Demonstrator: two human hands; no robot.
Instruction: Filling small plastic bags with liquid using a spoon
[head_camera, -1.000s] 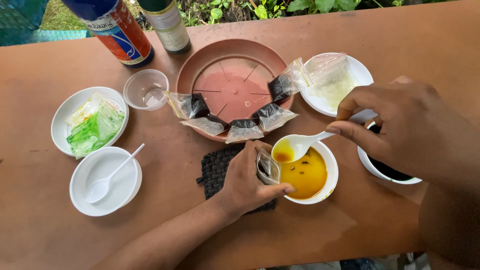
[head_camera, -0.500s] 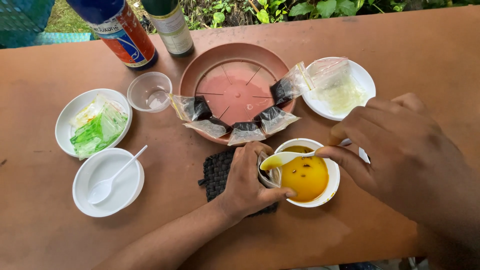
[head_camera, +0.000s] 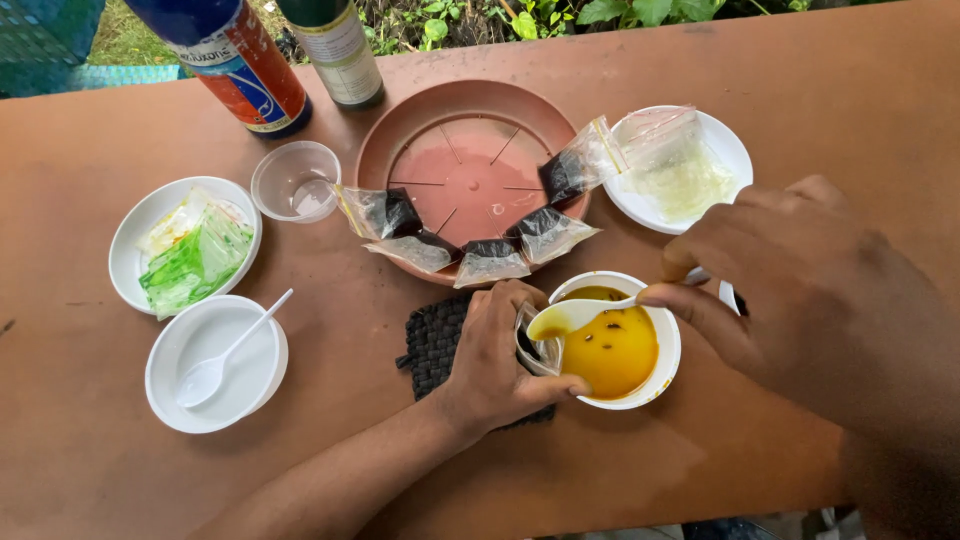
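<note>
Left hand (head_camera: 500, 355): bare, no ring or glove.
Right hand (head_camera: 800, 290): bare, no ring.
Forearms: sleeveless, no watch.

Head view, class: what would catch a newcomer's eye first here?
The white bowl of orange liquid at centre front, where the right hand dips a white spoon while the left hand holds a small clear bag at its rim. Behind it, a brown round tray carries dark-filled bags.
</note>
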